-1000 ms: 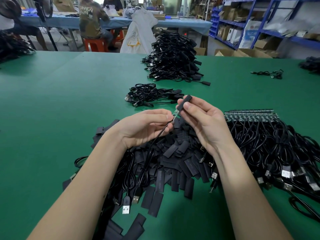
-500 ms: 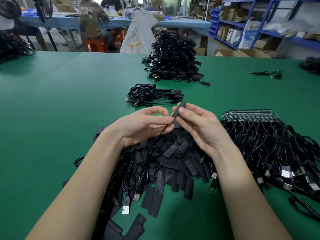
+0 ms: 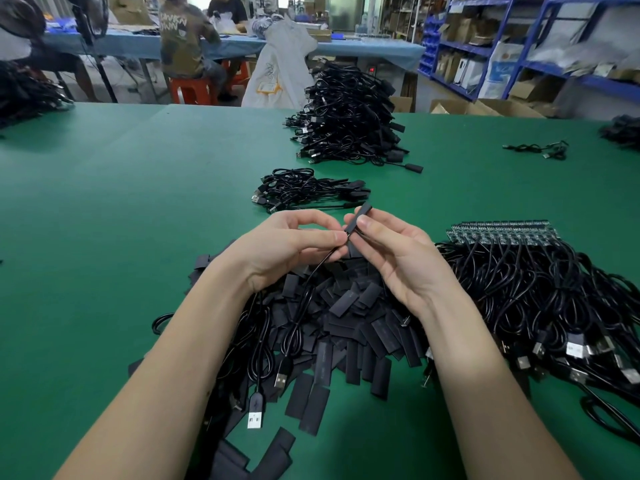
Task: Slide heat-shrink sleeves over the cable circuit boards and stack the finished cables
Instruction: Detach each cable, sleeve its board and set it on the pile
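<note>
My right hand (image 3: 398, 258) pinches a flat black heat-shrink sleeve (image 3: 360, 216) that points up and away. My left hand (image 3: 287, 245) pinches the thin black cable (image 3: 313, 271) just below the sleeve's lower end. The cable's circuit board is hidden inside the sleeve. Beneath both hands lies a heap of loose black sleeves (image 3: 349, 317). To the right is a bundle of black cables (image 3: 540, 289) with a row of bare circuit boards (image 3: 502, 232) at its far edge. A small stack of finished cables (image 3: 304, 188) sits just beyond my hands.
A tall pile of black cables (image 3: 346, 116) stands farther back on the green table (image 3: 121, 220). A few loose cables (image 3: 540, 148) lie at the far right. People sit at a blue table (image 3: 363, 48) behind, and blue shelving (image 3: 519, 46) is at the back right.
The sleeve has slid down the cable end and now covers the circuit board that showed below it a second ago. Both hands have drawn closer together.
</note>
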Motion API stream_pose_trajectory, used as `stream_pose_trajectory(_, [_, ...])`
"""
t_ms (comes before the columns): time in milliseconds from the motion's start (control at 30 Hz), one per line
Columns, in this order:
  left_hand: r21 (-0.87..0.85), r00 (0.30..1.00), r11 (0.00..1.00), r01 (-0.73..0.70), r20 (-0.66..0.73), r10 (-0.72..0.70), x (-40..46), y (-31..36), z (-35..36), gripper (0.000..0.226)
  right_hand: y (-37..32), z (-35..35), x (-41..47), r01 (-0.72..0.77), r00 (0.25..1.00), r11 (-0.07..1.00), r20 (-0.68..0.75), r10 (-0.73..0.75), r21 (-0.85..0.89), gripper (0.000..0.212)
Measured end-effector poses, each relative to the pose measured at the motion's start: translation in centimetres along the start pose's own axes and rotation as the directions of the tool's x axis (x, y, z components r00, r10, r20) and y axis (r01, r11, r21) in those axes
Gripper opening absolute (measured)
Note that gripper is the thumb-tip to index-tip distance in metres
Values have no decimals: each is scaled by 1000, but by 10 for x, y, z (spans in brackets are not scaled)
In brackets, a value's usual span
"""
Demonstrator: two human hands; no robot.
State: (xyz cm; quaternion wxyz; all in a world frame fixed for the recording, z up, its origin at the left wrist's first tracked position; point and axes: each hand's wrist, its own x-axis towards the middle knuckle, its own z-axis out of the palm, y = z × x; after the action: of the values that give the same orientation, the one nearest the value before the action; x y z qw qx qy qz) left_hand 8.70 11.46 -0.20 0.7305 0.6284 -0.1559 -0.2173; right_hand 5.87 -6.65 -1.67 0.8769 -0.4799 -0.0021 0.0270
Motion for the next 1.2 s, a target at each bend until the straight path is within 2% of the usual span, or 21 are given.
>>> stream_pose_trajectory(167, [147,990,984,-105,-76,117,2,0,4,8,0,0,2,17,997,999,-74,-14,42,12])
stream_pose_trajectory(300, [286,977,944,-163,-83,194,1,1,6,5,0,-1,3,21,995,998,-99,-15,66,13])
stream_pose_trajectory(600, [339,961,919,-202,-113,253,4,-3,8,1,-2,-1,2,43,995,999,-87,-43,-1,10])
stream_pose_trajectory(900, [143,981,983,-115,-138,135,4,-4,9,3,1,1,2,63,993,998,-104,-61,18,11])
stream_pose_trajectory(1033, [292,967,941,-172,-131,218,5,-4,11,11,1,2,2,83,986,994,-147,-72,70,12])
stream_pose_trajectory(1200, [407,936,885,-226,-162,314,6,-5,12,7,0,1,1,86,989,995,-125,-79,55,10])
